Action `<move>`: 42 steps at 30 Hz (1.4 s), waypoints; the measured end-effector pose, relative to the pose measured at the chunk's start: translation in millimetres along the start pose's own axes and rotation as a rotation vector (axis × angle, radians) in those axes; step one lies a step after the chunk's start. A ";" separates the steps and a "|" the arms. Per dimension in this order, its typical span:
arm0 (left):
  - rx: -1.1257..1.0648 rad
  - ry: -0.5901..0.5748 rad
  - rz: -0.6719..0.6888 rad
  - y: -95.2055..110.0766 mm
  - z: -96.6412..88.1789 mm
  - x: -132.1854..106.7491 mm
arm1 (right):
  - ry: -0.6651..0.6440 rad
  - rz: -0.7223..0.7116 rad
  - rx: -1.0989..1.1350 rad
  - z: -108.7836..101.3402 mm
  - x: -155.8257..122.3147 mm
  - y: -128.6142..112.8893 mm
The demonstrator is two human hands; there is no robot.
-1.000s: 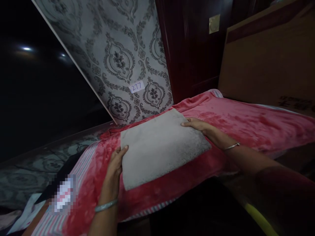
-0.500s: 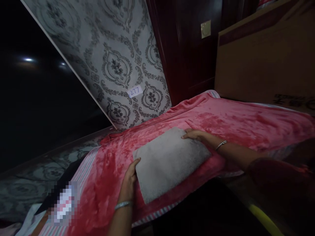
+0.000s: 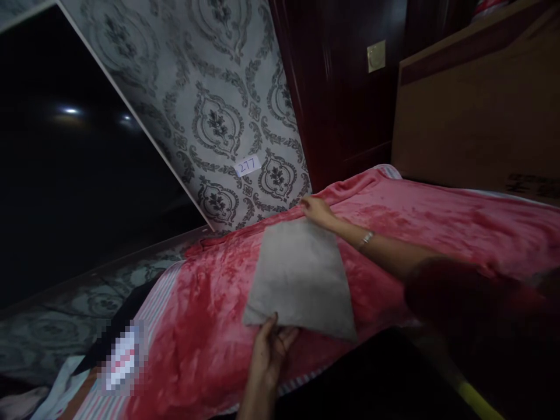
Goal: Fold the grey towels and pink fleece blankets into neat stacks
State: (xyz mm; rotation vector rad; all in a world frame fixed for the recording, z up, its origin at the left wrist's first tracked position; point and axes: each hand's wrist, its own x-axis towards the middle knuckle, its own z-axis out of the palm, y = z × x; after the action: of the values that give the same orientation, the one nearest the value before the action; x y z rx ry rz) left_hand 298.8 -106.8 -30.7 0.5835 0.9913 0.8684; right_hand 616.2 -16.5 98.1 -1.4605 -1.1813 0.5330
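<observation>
Where grey cloth [image 3: 301,280] ends, left hand [image 3: 270,351] pinches; right hand [image 3: 318,211] curls opposite.

At 8 o'clock we meet a pixelated patch [image 3: 122,359], its contents unreadable. The left edge crops the black screen [image 3: 100,175]; toward 2, the right edge crops the cardboard box [image 3: 476,128], its printing [image 3: 531,184] too dim for us. The right hand [image 3: 317,211] hides its fingertips; whether they pinch the grey cloth [image 3: 301,280], we cannot tell.
</observation>
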 end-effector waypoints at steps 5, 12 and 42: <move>-0.062 0.001 -0.024 -20.5 -20.7 5.2 | -0.033 0.153 -0.050 -4.8 -98.0 75.4; -0.117 0.087 0.058 23.2 -29.1 7.2 | -0.196 0.505 0.267 -30.5 -194.2 115.1; 0.471 -0.241 0.292 102.7 25.5 54.5 | -0.059 0.087 0.087 1.1 -102.7 88.6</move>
State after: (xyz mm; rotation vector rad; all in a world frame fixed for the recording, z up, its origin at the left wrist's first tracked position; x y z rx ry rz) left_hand 300.0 -6.5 33.4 1.2300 0.9027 0.7962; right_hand 607.2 -94.4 -12.6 -1.4346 -1.1302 0.6830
